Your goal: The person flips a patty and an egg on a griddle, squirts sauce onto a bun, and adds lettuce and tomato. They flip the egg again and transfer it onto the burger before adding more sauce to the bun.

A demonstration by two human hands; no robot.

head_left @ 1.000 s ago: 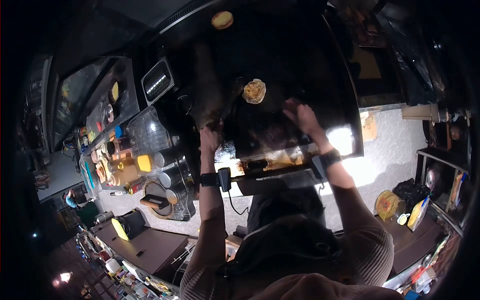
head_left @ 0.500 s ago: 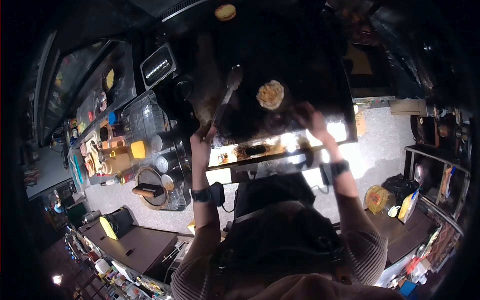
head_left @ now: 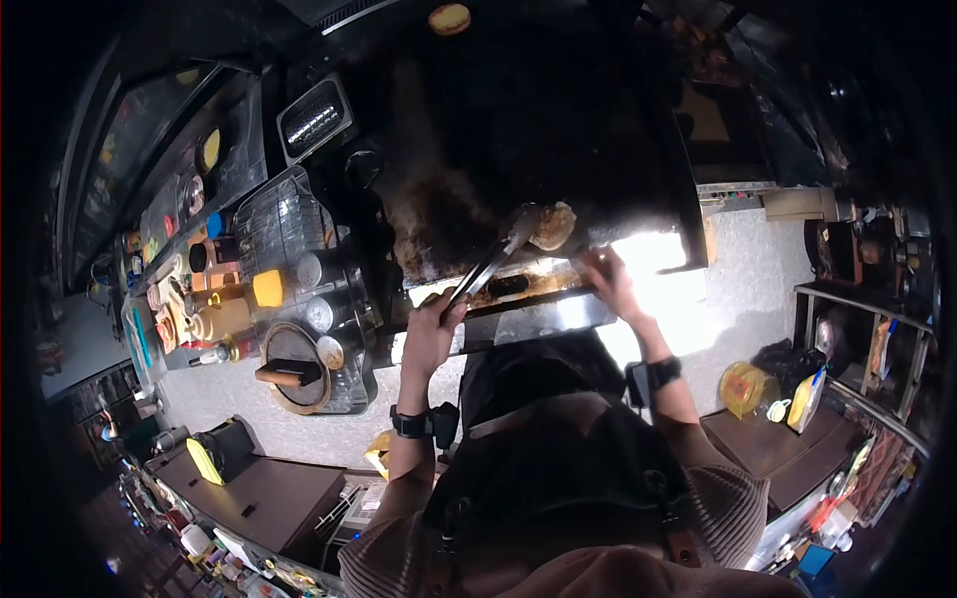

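Note:
My left hand (head_left: 431, 334) is wrapped round the handle of long metal tongs (head_left: 483, 269), which reach over the dark griddle (head_left: 434, 194). Their far end meets a round, browned patty (head_left: 551, 227), now tilted up near the griddle's front edge. Just right of the patty, my right hand (head_left: 610, 281) hovers over the bright front strip. Its fingers are loosely bent and apart, with nothing visible in them. Farther back on the griddle lies a round yellow-brown bun-like piece (head_left: 450, 18).
A metal pan (head_left: 315, 120) stands at the griddle's left. Beside it are a wire rack (head_left: 289, 214), a yellow block (head_left: 268, 288), several cans and a round press with a wooden handle (head_left: 282, 375). Shelving (head_left: 867, 339) and brown counters (head_left: 269, 498) stand behind me.
The tongs have swung right and toward me, reaching the patty. The patty has come nearer the front edge and tilted. My right hand has drawn back slightly toward me.

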